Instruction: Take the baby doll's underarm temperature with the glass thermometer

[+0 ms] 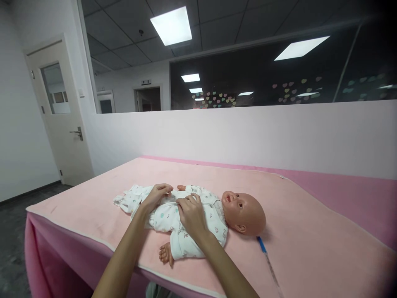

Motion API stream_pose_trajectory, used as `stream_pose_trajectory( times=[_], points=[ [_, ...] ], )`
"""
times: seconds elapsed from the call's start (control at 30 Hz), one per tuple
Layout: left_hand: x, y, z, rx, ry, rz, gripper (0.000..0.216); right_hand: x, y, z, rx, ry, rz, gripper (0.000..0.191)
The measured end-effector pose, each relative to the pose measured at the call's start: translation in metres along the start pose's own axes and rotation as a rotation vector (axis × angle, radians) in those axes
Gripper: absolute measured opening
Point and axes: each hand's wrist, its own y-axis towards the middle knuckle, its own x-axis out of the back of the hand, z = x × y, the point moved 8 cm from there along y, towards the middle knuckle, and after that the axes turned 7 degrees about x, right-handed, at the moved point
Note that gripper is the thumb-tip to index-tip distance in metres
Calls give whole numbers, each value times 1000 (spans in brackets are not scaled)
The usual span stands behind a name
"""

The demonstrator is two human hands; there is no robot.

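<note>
A baby doll (245,211) lies on its back on the pink table cover, head to the right. It wears white printed baby clothes (167,217); the empty-looking trouser legs stretch out to the left. Over the doll's waist, my left hand (157,196) is curled with its fingertips drawn together at the fabric; what lies between them is hidden. My right hand (192,213) rests on the doll's belly, its bent fingers gripping the clothes near the waist. The two hands are a short way apart. One doll hand (166,253) pokes from the near sleeve.
A thin rod with a blue end (262,244) lies on the pale pink cover (310,248), close to the doll's head. Behind the table runs a white half wall (248,136) with glass above. A closed door (57,111) stands at the left.
</note>
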Motion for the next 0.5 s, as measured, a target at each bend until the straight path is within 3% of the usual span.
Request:
stream_pose_trajectory(
  times=[0.13,0.27,0.4,0.5],
  points=[
    [-11,11,-31,-147,-46,-78,22,15,-12,9,-64,-27,10,29],
    [-65,19,-49,-216,217,42,27,51,-52,10,-217,-137,-99,30],
    [-121,15,-38,-305,515,225,24,93,-126,-8,-222,-325,-227,26],
    [-137,13,-15,-210,507,354,28,121,-190,-42,-311,-478,-287,23]
  ],
)
